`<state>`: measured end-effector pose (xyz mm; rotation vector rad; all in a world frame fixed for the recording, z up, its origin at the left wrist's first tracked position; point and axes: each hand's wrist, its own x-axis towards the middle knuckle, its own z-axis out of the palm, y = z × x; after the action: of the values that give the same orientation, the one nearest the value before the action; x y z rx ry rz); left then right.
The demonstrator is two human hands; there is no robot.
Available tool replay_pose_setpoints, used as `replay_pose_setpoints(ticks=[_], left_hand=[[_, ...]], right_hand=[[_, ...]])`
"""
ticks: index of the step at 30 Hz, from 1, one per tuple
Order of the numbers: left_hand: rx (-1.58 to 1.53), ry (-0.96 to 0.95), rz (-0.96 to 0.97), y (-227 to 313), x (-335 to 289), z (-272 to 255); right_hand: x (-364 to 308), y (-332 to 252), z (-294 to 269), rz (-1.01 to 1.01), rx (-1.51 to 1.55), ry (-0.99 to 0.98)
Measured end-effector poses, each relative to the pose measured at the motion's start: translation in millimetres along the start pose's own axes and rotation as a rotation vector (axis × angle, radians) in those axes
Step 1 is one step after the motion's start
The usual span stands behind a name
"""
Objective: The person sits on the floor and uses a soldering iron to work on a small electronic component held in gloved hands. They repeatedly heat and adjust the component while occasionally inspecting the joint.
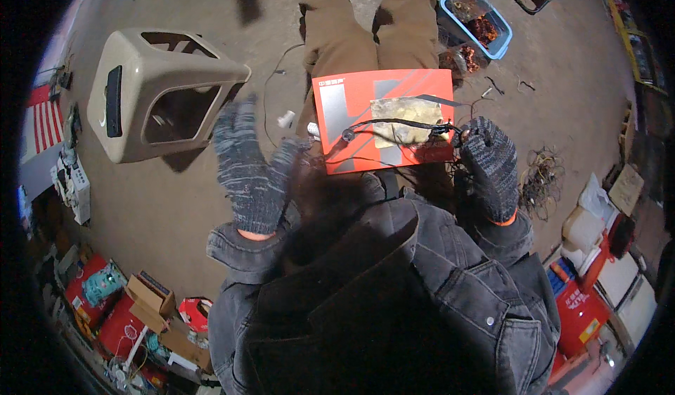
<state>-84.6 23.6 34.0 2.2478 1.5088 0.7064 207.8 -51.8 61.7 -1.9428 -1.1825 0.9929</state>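
My right hand [492, 159], in a grey knitted glove, is closed on one end of a black wire harness [401, 121]. The harness stretches leftward over a red and grey printed board [341, 117] lying across my lap, and its left end has a small round dark piece. Beneath it, on the board, is a worn yellowish rectangular sheet [392, 136]. Left of the board my left hand [247, 166], gloved the same way, is raised with its fingers apart and nothing in them. My right fingertips are partly hidden by the wires.
A beige plastic housing [126, 113] stands on the floor to the left. By my right leg is a blue-rimmed bin [503, 43] holding copper-coloured scrap. A tangle of wires [541, 182] lies right of my right hand. Red drums [583, 310] and cardboard boxes [149, 300] stand nearer me.
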Motion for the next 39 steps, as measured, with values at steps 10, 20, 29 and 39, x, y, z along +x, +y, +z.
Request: replay_pose_setpoints(ticks=[10, 20, 29, 39], left_hand=[[-0.179, -0.104, 0.417, 65.6, 33.8, 55.3], [-0.307, -0.173, 0.423, 73.6, 33.5, 60.6], [-0.261, -0.269, 0.451, 74.7, 21.1, 68.8], [-0.804, -0.459, 0.558, 49.9, 34.8, 58.3]], right_hand=[[-8.7, -7.6, 0.7, -0.046, -0.085, -0.018], [-12.6, -6.1, 1.7, -0.105, -0.039, -0.035], [-15.9, 6.4, 4.7, -0.325, -0.148, -0.094], [-14.1, 9.8, -1.5, -0.461, -0.175, -0.113]])
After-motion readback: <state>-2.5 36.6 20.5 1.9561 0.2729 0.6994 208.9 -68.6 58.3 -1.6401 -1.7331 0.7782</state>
